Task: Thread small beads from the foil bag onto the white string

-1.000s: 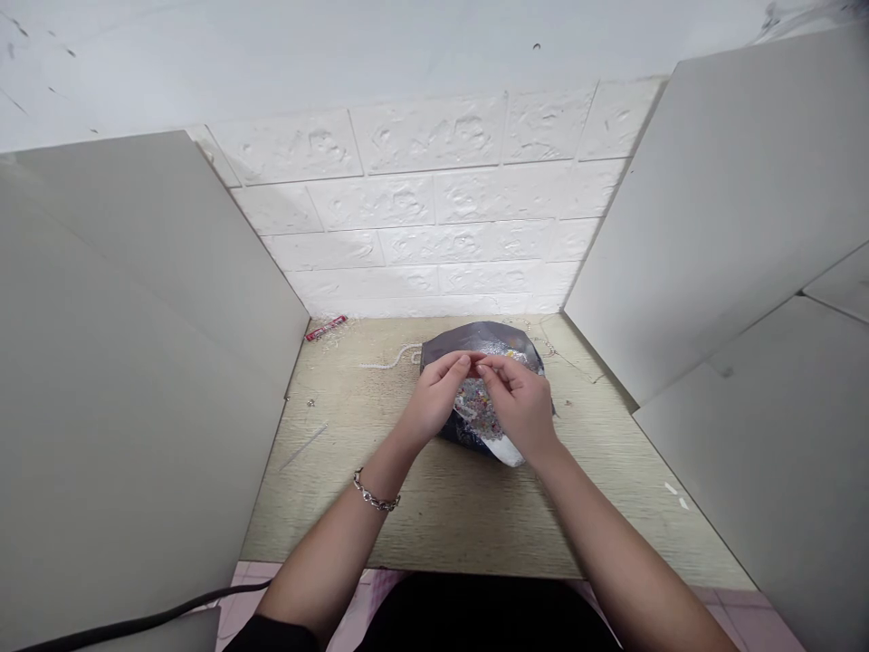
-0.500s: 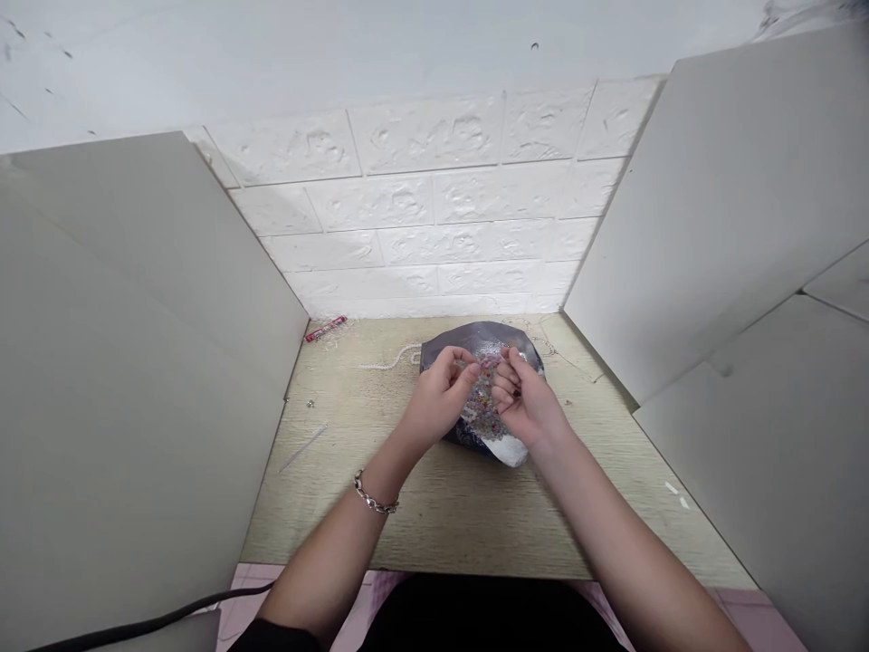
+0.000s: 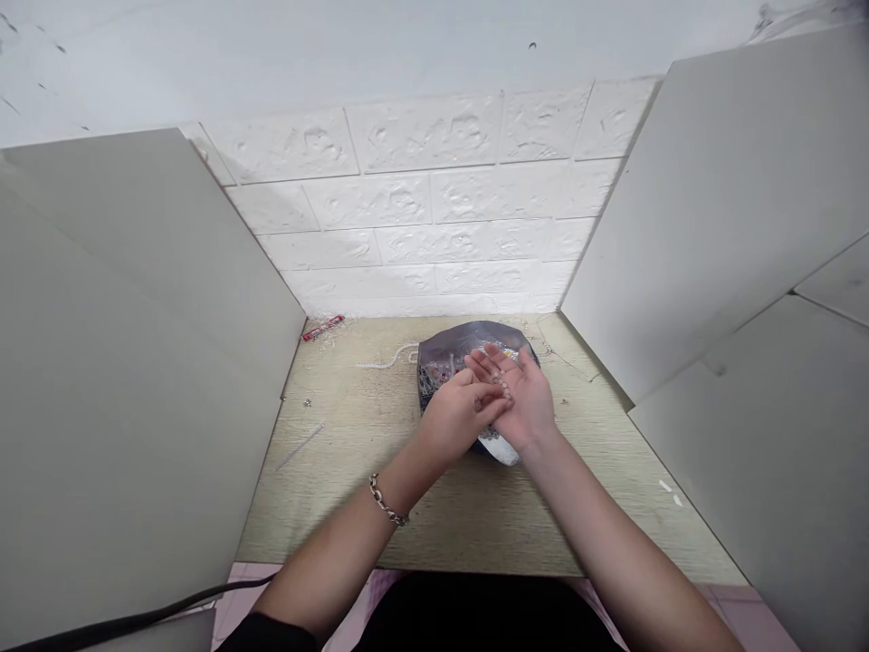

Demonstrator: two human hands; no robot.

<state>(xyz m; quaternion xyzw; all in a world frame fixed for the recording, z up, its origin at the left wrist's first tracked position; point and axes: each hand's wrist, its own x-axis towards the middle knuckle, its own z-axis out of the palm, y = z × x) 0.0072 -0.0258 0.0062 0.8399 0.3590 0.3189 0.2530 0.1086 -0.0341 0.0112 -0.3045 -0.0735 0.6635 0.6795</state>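
Rolled the right hand (image 3: pixel 530 398) over from its half-curl of half a second ago to flat and palm-up, and slid the left hand (image 3: pixel 458 418) across onto it. Ended up with several tiny pale beads (image 3: pixel 504 388) on that relaxed right palm; couldn't make out whether loose or strung. Had the left fingertips bent down against them, though couldn't tell whether pinching one or just nudging. Did all this just above the dark grey plastic bag (image 3: pixel 472 334), lying open-mouthed on the wood-grained tabletop (image 3: pixel 353 407) with a bead mix (image 3: pixel 441 372) showing inside. Progress-wise? Looked like early going, honestly: only got a few out into the palm, and left far more in the bag. Also had a white bead strand (image 3: pixel 382 365) running up to the bag's left side and a thin thread (image 3: pixel 574 367) trailing off at the right. Couldn't judge whether to count either as finished.
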